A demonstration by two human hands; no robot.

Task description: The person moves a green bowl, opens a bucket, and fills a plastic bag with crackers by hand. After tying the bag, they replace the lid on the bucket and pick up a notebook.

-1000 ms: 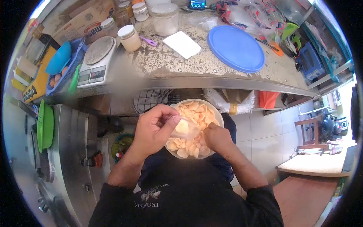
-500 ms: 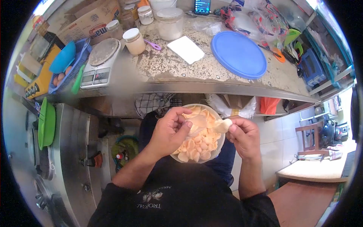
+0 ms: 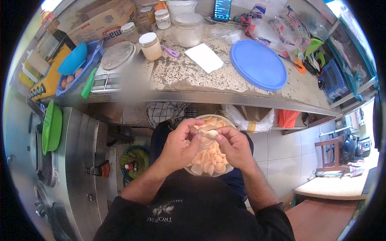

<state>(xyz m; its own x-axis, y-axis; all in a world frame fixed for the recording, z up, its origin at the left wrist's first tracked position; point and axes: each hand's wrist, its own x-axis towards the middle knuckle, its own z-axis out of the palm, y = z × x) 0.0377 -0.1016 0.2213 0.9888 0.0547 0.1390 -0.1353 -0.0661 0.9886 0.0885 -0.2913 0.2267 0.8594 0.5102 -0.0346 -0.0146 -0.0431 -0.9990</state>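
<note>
A round tub (image 3: 227,119) full of pale orange, flat oval chips (image 3: 209,161) rests between my legs. Over it my left hand (image 3: 179,144) pinches a thin, pale, translucent piece (image 3: 204,130) between thumb and fingers. My right hand (image 3: 234,148) is closed on a small cream-coloured piece (image 3: 211,135), brought right up against what the left hand holds. The fingertips of both hands nearly meet above the chips, and they hide part of the tub's upper half.
On the worn counter ahead are a blue round lid (image 3: 258,65), a white folded sheet (image 3: 204,58), lidded jars (image 3: 150,47), a kitchen scale (image 3: 106,82) and a lit phone (image 3: 222,9). A green basin (image 3: 53,126) stands left; a wooden chair (image 3: 330,154) is at right.
My right hand has moved left with its cream-coloured piece, from beside the tub's right rim to meet the left hand. The view has shifted slightly.
</note>
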